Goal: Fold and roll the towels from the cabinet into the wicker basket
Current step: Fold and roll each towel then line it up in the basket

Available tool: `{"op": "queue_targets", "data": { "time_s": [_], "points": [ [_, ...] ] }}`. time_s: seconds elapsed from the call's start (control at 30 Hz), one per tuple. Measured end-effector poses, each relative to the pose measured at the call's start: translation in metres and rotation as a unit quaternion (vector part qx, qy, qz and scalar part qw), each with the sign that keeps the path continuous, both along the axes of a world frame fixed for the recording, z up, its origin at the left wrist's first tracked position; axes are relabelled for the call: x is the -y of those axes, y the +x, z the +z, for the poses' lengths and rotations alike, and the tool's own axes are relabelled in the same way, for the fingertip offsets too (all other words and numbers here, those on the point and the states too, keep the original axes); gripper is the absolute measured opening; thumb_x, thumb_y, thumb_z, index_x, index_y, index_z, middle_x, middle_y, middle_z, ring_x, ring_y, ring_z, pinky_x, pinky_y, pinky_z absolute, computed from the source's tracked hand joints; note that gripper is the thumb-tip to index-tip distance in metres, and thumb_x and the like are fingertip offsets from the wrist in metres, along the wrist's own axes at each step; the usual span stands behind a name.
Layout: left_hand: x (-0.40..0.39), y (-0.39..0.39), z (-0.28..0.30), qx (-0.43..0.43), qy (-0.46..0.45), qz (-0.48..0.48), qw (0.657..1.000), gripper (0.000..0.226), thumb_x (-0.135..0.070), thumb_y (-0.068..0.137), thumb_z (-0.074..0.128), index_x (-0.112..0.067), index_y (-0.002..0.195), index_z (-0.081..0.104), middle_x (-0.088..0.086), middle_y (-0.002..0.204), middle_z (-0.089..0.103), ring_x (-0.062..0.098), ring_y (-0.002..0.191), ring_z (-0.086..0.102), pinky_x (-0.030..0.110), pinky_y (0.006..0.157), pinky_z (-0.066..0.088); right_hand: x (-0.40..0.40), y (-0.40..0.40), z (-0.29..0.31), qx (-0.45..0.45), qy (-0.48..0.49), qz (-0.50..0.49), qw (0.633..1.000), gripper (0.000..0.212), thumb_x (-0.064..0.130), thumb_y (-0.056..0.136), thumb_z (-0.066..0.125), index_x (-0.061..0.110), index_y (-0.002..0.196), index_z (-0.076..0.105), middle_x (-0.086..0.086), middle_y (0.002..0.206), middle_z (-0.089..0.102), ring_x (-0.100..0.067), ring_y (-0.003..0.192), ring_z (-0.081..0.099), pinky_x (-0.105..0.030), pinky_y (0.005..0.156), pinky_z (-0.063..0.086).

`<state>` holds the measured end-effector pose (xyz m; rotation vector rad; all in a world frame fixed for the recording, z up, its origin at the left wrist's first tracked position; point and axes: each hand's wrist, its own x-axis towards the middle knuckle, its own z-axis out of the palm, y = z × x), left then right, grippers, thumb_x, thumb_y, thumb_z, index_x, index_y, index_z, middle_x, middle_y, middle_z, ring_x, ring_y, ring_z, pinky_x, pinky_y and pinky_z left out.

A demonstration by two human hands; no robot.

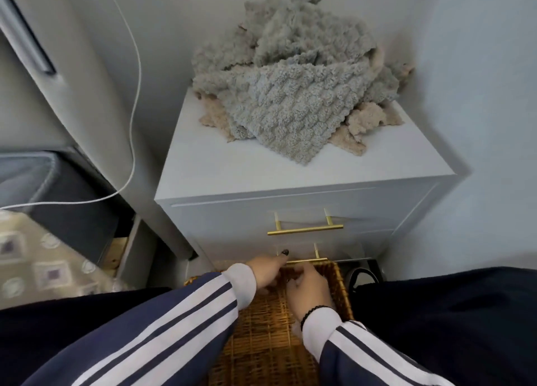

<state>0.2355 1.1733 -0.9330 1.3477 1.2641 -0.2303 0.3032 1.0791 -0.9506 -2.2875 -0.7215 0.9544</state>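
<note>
Both hands' grip on wicker basket — white cabinet behind.

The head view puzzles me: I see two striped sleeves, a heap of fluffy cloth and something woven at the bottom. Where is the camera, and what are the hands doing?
The camera sits on the person's head and looks forward and down, so you see their own arms from above. No machine here, just two bare hands. The left hand and right hand reach down together at the far rim of a wicker basket that stands in front of a white cabinet. Their fingers curl at the rim; whether they grip it or something inside is hidden. On the cabinet top lies an unfolded heap of grey towels over beige towels. Brass drawer handles show on its front.
</note>
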Motion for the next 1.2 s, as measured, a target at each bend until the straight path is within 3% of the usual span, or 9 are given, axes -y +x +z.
{"op": "queue_targets", "data": {
  "time_s": [0.13,0.27,0.3,0.4,0.47,0.77,0.9,1.1,1.2],
  "points": [
    [-0.006,-0.021,0.045,0.040,0.014,0.010,0.999,0.040,-0.043,0.097,0.042,-0.019,0.127,0.054,0.002,0.125,0.060,0.016,0.111,0.058,0.032,0.087,0.046,-0.004,-0.002,0.036,0.007,0.055,0.029,0.998,0.033,0.014,0.093,0.050,0.023,0.125,0.051,-0.005,0.110,0.063,-0.018,0.099,0.060,-0.026,0.084,0.049],
    [-0.005,-0.034,0.095,0.109,0.005,0.018,0.994,0.019,-0.035,0.100,0.041,-0.023,0.093,0.053,-0.003,0.095,0.056,0.010,0.083,0.055,0.021,0.070,0.044,-0.007,0.004,0.070,0.024,0.088,0.084,0.992,0.028,0.016,0.091,0.050,0.025,0.117,0.054,0.002,0.087,0.062,-0.011,0.080,0.059,-0.023,0.075,0.049],
    [-0.005,-0.037,0.109,0.123,0.011,0.022,0.992,0.017,-0.034,0.100,0.041,-0.023,0.095,0.053,-0.002,0.096,0.056,0.009,0.081,0.055,0.020,0.068,0.045,-0.008,0.007,0.080,0.025,0.089,0.103,0.990,0.024,0.017,0.091,0.052,0.026,0.113,0.055,0.004,0.082,0.060,-0.010,0.075,0.058,-0.022,0.071,0.049],
    [-0.009,-0.044,0.138,0.151,0.041,0.019,0.988,0.025,-0.036,0.100,0.041,-0.021,0.115,0.054,0.003,0.117,0.061,0.018,0.105,0.060,0.028,0.084,0.047,-0.012,0.016,0.111,0.046,0.086,0.171,0.980,0.014,0.021,0.088,0.055,0.028,0.100,0.057,0.007,0.080,0.055,-0.008,0.072,0.055,-0.020,0.065,0.046],
    [-0.012,-0.045,0.152,0.173,0.060,0.032,0.983,0.027,-0.038,0.099,0.042,-0.021,0.115,0.057,0.003,0.116,0.064,0.021,0.107,0.062,0.034,0.089,0.047,-0.014,0.023,0.134,0.069,0.104,0.191,0.973,0.012,0.021,0.088,0.055,0.027,0.098,0.058,0.009,0.076,0.055,-0.009,0.071,0.056,-0.022,0.066,0.047],
    [-0.042,-0.038,0.181,0.234,0.130,0.068,0.961,0.019,-0.016,0.097,0.049,-0.017,0.113,0.060,0.003,0.097,0.075,0.021,0.091,0.072,0.039,0.092,0.051,-0.036,0.082,0.204,0.126,0.192,0.155,0.961,0.011,0.017,0.086,0.061,0.024,0.095,0.065,-0.001,0.080,0.068,-0.010,0.073,0.061,-0.014,0.063,0.041],
    [-0.062,-0.031,0.177,0.243,0.130,0.088,0.957,0.020,-0.011,0.095,0.052,-0.014,0.113,0.061,0.007,0.095,0.075,0.026,0.087,0.072,0.035,0.074,0.057,-0.068,0.104,0.193,0.188,0.200,0.139,0.951,0.012,0.015,0.086,0.061,0.022,0.094,0.066,0.004,0.089,0.065,-0.003,0.072,0.054,-0.011,0.063,0.039],
    [-0.087,-0.017,0.172,0.248,0.129,0.087,0.956,0.020,-0.008,0.095,0.051,-0.013,0.113,0.059,0.008,0.093,0.074,0.022,0.078,0.071,0.031,0.056,0.057,-0.111,0.107,0.180,0.346,0.144,0.235,0.897,0.032,0.042,0.082,0.064,0.022,0.107,0.064,0.008,0.107,0.052,-0.011,0.102,0.050,-0.031,0.094,0.040],
    [-0.091,-0.013,0.170,0.252,0.125,0.087,0.956,0.021,-0.007,0.095,0.051,-0.013,0.114,0.059,0.007,0.093,0.074,0.021,0.077,0.071,0.030,0.057,0.056,-0.121,0.105,0.176,0.410,0.141,0.264,0.862,0.023,0.038,0.089,0.055,0.019,0.099,0.064,0.005,0.106,0.053,-0.014,0.101,0.050,-0.029,0.083,0.042]
  ]
}}
